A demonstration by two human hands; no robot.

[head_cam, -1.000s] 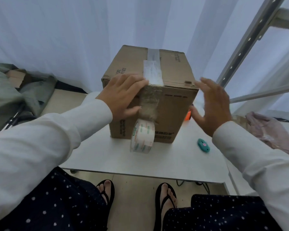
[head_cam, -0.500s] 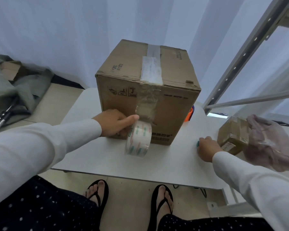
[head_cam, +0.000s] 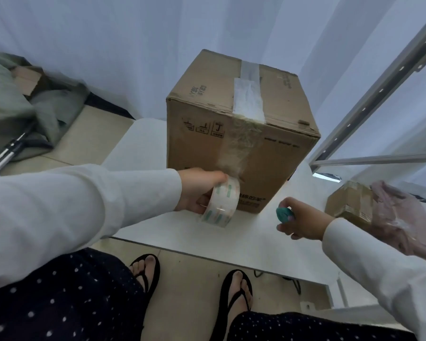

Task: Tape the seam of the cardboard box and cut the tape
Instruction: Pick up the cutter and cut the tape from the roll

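A brown cardboard box (head_cam: 202,153) stands on the white table (head_cam: 251,232). Clear tape (head_cam: 247,99) runs along its top seam, over the near edge and down the front face. My left hand (head_cam: 197,190) grips the clear tape roll (head_cam: 220,205) in front of the box's lower front, the strip still joined to the box. My right hand (head_cam: 303,221) holds a small teal cutter (head_cam: 284,214) above the table, to the right of the roll and apart from the tape.
A small cardboard box (head_cam: 349,203) and a crumpled pink plastic bag (head_cam: 408,217) lie at the table's right. A metal shelf frame (head_cam: 379,94) rises on the right. Grey-green cloth (head_cam: 12,114) and a pole lie on the floor to the left. My sandalled feet are below the table edge.
My left hand moved from the box's top edge down to the roll and gripped it. My right hand dropped to the table, picked up the teal cutter and lifted it.
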